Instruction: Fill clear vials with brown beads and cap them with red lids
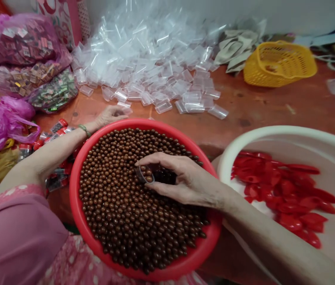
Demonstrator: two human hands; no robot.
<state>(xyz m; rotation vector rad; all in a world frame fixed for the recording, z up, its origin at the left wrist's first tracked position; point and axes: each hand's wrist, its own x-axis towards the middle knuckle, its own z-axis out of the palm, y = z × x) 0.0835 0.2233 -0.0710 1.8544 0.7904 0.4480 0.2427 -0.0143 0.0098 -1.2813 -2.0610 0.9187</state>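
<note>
A clear cup (143, 175) is pinched in a narrow grip by the right hand (185, 178), tilted and part-filled with brown beads (132, 209), its lip pushed in among the many beads spread across a red basin (77, 206). The left hand (109, 115) is laid loosely open at the basin's far rim, nothing seen held, its fingertips just beside clear plastic boxes (143, 51), which are heaped on an orange-red table (253, 111). A green bracelet (84, 130) is worn on the left wrist, and a pink sleeve (16, 241) is seen below. Red spoons (280, 186) are piled in a white basin (262, 134) just right of the red basin. Pink bags of packets (16, 43) are stacked at left, and a yellow basket (280, 63) is set at the far edge
</note>
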